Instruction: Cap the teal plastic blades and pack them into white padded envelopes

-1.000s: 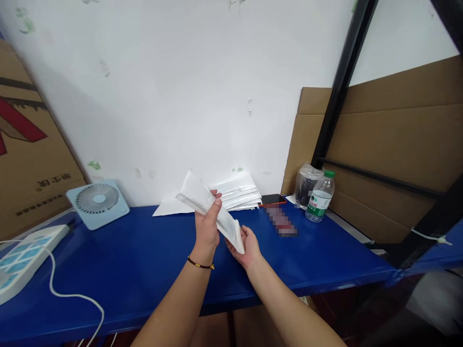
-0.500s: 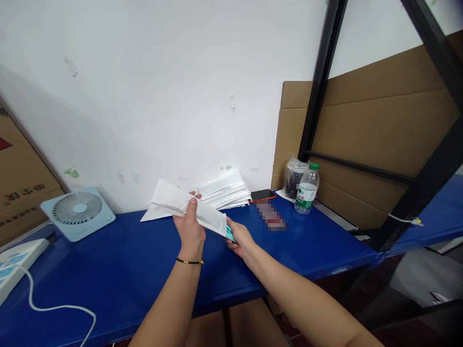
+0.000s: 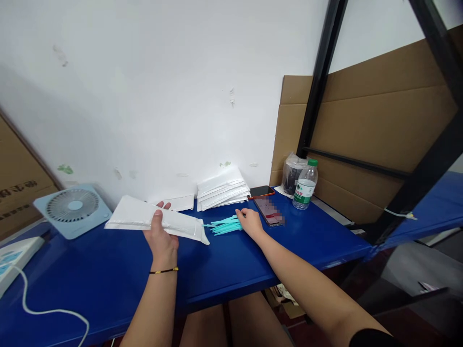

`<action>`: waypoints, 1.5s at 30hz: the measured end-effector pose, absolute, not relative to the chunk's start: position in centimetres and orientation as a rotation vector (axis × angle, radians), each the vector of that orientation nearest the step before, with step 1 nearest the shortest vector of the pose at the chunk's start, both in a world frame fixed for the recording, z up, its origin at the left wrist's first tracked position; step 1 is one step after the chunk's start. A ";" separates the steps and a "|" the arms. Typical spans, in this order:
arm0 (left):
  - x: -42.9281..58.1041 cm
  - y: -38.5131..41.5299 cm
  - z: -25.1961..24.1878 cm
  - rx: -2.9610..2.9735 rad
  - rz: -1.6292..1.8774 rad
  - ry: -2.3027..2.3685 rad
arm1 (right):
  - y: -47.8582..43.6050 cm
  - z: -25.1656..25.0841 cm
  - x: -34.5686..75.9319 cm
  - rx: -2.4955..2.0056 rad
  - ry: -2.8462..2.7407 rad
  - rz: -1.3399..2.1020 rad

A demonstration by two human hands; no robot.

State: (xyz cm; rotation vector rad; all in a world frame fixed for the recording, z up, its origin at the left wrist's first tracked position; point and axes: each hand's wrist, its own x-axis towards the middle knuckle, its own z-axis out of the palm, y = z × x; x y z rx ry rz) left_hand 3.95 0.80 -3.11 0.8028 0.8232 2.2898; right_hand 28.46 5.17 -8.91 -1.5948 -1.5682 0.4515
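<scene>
My left hand [image 3: 161,236] is wrapped round a white padded envelope [image 3: 133,214] and holds it above the blue table, thumb on top. The open-looking end of the envelope points right. Just beyond that end spreads a bundle of thin turquoise strips [image 3: 224,225], whose exact kind I cannot make out. My right hand [image 3: 249,222] is closed on the right end of this bundle; its fingertips are partly hidden. One strip still reaches to the envelope's mouth. A stack of white padded envelopes [image 3: 223,190] lies behind, against the wall, with another flat envelope [image 3: 181,202] beside it.
Two phones, one black with an orange edge [image 3: 262,192] and one with a lit screen [image 3: 268,211], lie right of the stack. A water bottle [image 3: 306,185] and a bagged dark container [image 3: 292,174] stand behind. At left are a blue fan [image 3: 74,209] and a power strip [image 3: 20,260] with a white cable.
The turquoise strips, mostly inside the envelope before, now lie outside it. My left hand has moved left with the envelope, and my right hand slightly right with the strips.
</scene>
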 end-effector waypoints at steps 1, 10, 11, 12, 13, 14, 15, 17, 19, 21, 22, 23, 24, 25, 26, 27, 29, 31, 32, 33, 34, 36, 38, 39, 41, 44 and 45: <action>3.9 0.7 -2.9 0.842 2.279 0.817 | 5.1 -9.0 28.3 -1.633 -1.630 0.355; 4.6 0.1 1.8 1.266 2.222 0.717 | 4.9 -9.6 27.4 -1.665 -1.941 0.059; 4.3 0.2 2.2 1.264 2.242 0.706 | 4.9 -9.7 27.4 -1.659 -1.952 0.048; 3.9 0.4 2.6 1.238 2.267 0.702 | 4.9 -9.7 27.4 -1.654 -1.956 0.047; 3.4 0.5 2.9 1.184 2.289 0.699 | 4.9 -9.7 27.4 -1.649 -1.958 0.054; 2.9 0.7 3.0 1.100 2.303 0.690 | 4.9 -9.7 27.4 -1.645 -1.957 0.067; 2.5 0.8 3.1 0.994 2.308 0.671 | 4.9 -9.7 27.4 -1.638 -1.956 0.080; 1.6 1.1 2.8 0.773 2.274 0.597 | 5.0 -9.9 27.4 -1.627 -1.946 0.102; 1.0 1.4 2.1 0.620 2.200 0.495 | 5.1 -10.0 27.4 -1.618 -1.933 0.127; 0.7 1.7 1.1 0.547 2.099 0.400 | 5.1 -9.9 27.4 -1.610 -1.917 0.154; 0.8 1.8 0.6 0.528 2.040 0.361 | 5.1 -9.7 27.5 -1.598 -1.895 0.159; 0.9 1.9 0.1 0.515 1.986 0.330 | 4.9 -9.3 27.5 -1.574 -1.858 0.153; 1.2 1.9 -0.3 0.505 1.945 0.308 | 4.6 -8.8 27.6 -1.529 -1.807 0.138; 1.5 1.9 -0.7 0.493 1.922 0.296 | 4.1 -8.1 27.6 -1.460 -1.746 0.121; 1.8 1.9 -1.0 0.479 1.918 0.290 | 3.5 -7.2 27.7 -1.369 -1.691 0.106; 2.2 1.9 -1.2 0.461 1.930 0.291 | 2.8 -6.4 27.6 -1.263 -1.656 0.102; 3.1 1.8 -1.5 0.420 1.977 0.311 | 1.3 -4.8 27.0 -1.054 -1.694 0.117; 3.9 1.7 -1.6 0.389 2.026 0.339 | 0.0 -4.0 25.9 -0.929 -1.865 0.108; 4.3 1.6 -1.7 0.381 2.042 0.349 | -0.5 -3.8 25.3 -0.917 -1.937 0.088; 4.6 1.6 -1.7 0.378 2.052 0.359 | -0.7 -3.9 24.5 -0.926 -1.990 0.067; 4.9 1.5 -1.8 0.372 2.060 0.370 | -0.8 -4.1 23.9 -0.950 -2.026 0.046; 5.4 1.4 -2.0 0.345 2.073 0.402 | -0.6 -4.7 22.8 -1.011 -2.071 0.009; 5.6 1.4 -2.4 0.308 2.085 0.437 | -0.1 -5.2 22.1 -1.041 -2.128 -0.036; 5.6 1.4 -2.6 0.296 2.087 0.456 | 0.1 -5.4 21.9 -1.042 -2.163 -0.062; 5.5 1.5 -3.0 0.310 2.087 0.502 | 0.3 -5.7 21.7 -1.031 -2.236 -0.113; 5.3 1.9 -3.2 0.371 2.089 0.588 | 0.3 -5.7 21.6 -1.018 -2.324 -0.157; 5.1 2.1 -3.0 0.376 2.093 0.614 | 0.3 -5.7 21.6 -1.018 -2.335 -0.158</action>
